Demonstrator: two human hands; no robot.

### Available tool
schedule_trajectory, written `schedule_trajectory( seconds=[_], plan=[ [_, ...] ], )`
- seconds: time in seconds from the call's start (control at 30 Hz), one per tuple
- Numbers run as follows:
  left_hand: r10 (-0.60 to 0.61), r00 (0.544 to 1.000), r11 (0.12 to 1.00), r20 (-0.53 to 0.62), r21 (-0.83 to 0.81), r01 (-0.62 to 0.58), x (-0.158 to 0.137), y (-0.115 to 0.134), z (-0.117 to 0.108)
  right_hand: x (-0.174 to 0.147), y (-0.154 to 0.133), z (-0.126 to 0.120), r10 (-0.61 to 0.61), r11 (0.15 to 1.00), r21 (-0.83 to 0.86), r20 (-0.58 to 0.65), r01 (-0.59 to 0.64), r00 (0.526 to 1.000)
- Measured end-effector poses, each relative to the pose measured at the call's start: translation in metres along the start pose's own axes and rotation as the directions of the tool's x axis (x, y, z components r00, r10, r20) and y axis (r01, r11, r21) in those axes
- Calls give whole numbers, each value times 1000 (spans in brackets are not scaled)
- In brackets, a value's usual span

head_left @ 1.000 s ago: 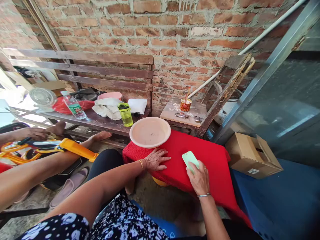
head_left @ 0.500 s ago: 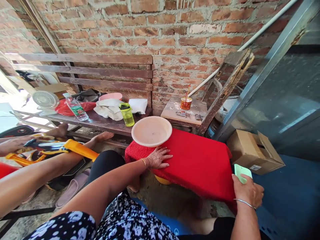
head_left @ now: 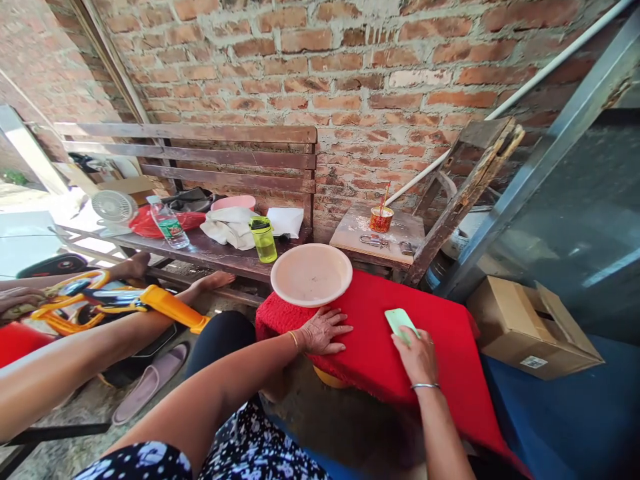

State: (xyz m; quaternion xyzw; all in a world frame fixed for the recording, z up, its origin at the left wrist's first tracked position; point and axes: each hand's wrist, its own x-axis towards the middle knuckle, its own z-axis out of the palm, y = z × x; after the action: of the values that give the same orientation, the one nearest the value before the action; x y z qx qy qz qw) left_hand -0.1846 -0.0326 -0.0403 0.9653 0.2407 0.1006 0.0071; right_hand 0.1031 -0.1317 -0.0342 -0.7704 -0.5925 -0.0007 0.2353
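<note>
My left hand (head_left: 324,331) lies flat on the red cloth (head_left: 373,360), fingers spread and empty, just in front of the pale pink basin (head_left: 311,275). With its fingers closed, my right hand (head_left: 419,357) grips a light green phone (head_left: 400,321) over the middle of the cloth. The phone is tilted, its far end sticking out past the fingers; whether it touches the cloth I cannot tell. The basin stands on the cloth's far left corner.
A wooden bench (head_left: 225,260) on the left holds a yellow-green bottle (head_left: 263,241), a water bottle (head_left: 170,227) and a small fan (head_left: 114,208). Padlocks (head_left: 374,241) lie on a stool behind. A cardboard box (head_left: 530,327) is at right. Another person's legs (head_left: 100,347) are at left.
My right hand has carried the phone leftward from the cloth's right edge to over its middle. My left hand stays flat on the cloth. The camera view has shifted slightly.
</note>
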Motion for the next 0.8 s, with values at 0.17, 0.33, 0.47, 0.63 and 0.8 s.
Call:
schedule_trajectory(
  seconds=[0.17, 0.33, 0.47, 0.63, 0.8],
  plan=[
    [8, 1000, 1000, -27, 8, -8, 1, 2, 2, -14, 97, -42, 492, 864, -79, -78, -497, 867],
    [13, 999, 1000, -34, -3, -13, 2, 3, 2, -13, 114, -55, 646, 754, -29, -144, -656, 750],
    [12, 1000, 1000, -17, -17, -12, 3, 2, 3, 22, 41, -20, 352, 935, 80, -129, -344, 927],
    [13, 999, 1000, -38, -21, -14, 1, 1, 5, 66, -73, 34, 118, 979, 163, 22, -120, 993],
    [11, 1000, 999, -29, -34, -12, 0, 1, 5, 74, -60, 30, 115, 979, 162, 69, -125, 991]
  ],
)
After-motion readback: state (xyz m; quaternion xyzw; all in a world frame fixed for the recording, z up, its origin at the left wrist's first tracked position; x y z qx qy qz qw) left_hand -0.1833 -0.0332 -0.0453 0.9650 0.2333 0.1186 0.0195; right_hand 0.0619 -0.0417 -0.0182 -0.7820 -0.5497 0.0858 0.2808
